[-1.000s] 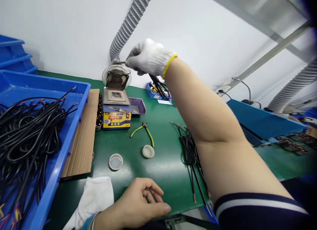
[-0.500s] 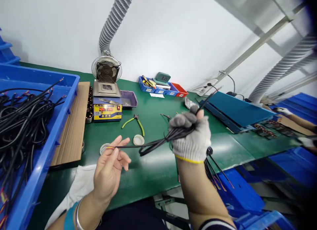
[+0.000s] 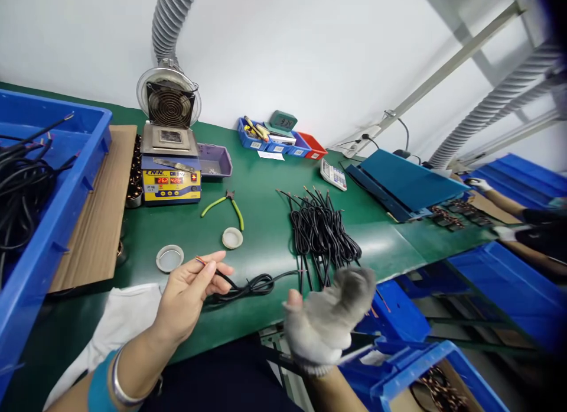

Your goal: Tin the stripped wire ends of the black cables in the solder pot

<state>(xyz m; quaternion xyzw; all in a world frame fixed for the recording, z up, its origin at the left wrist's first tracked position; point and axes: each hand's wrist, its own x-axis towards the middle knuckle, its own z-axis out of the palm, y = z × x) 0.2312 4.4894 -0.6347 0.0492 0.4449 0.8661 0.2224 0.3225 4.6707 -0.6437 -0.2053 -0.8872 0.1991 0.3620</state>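
My bare left hand (image 3: pixel 192 297) pinches the end of a black cable (image 3: pixel 254 288) between thumb and fingers; thin coloured wire tips stick out past the fingertips. The rest of that cable lies in a coil on the green table (image 3: pixel 266 246). My right hand (image 3: pixel 328 317), in a grey and white glove with the thumb tip bare, is blurred by motion. Its thumb stands apart from the fingers, and nothing shows in it. Just beyond it lies a pile of coiled black cables (image 3: pixel 321 226). Two small round dishes, a near one (image 3: pixel 169 259) and a farther one (image 3: pixel 232 238), sit beyond my left hand.
A blue crate of cables (image 3: pixel 84 181) stands left, beside cardboard (image 3: pixel 97 211). Behind are a solder pot (image 3: pixel 170 164), green-handled cutters (image 3: pixel 228 205), a purple tray (image 3: pixel 215 161), a calculator (image 3: pixel 333 174) and a blue panel (image 3: pixel 410 181). Another person's gloved hands (image 3: pixel 478 184) work far right.
My right hand has let go of the coiled cable and moved down. The coil now rests on the table, its end still in my left hand. The view has shifted, revealing the cable pile.
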